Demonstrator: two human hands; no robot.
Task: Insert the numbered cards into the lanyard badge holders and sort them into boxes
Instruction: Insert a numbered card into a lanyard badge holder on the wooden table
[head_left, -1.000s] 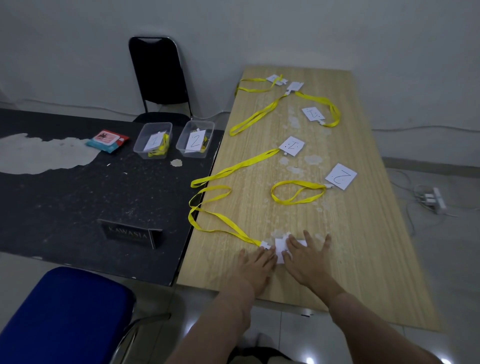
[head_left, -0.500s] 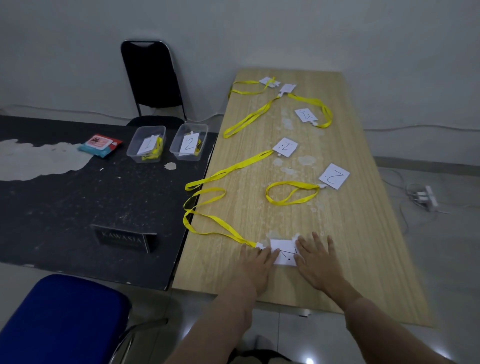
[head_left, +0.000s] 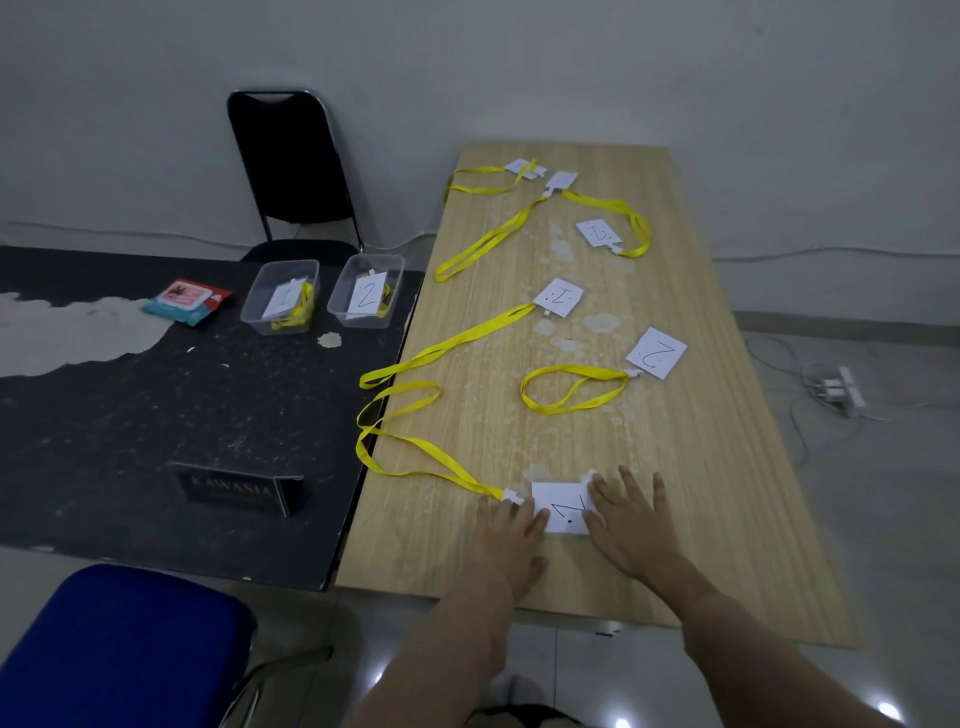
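A white numbered card (head_left: 562, 506) lies near the front edge of the wooden table (head_left: 701, 467), at the end of a yellow lanyard (head_left: 415, 447). My left hand (head_left: 511, 538) lies flat with its fingertips on the card's left edge. My right hand (head_left: 628, 519) lies flat with spread fingers on the card's right edge. Farther back lie a lanyard with a card marked 2 (head_left: 656, 352), one marked 1 (head_left: 558, 297), another card (head_left: 598, 232) and two more at the far end. Two clear boxes, the left box (head_left: 280, 296) and the right box (head_left: 366, 297), each hold a carded lanyard.
A black table (head_left: 156, 415) at left carries the boxes, a wipes packet (head_left: 186, 300) and a dark name sign (head_left: 234, 488). A blue chair seat (head_left: 119, 649) is at bottom left, a black chair (head_left: 291, 166) behind. A power strip (head_left: 844, 389) lies on the floor at right.
My hands have slid apart, uncovering more of the card between them. The camera view shifted slightly.
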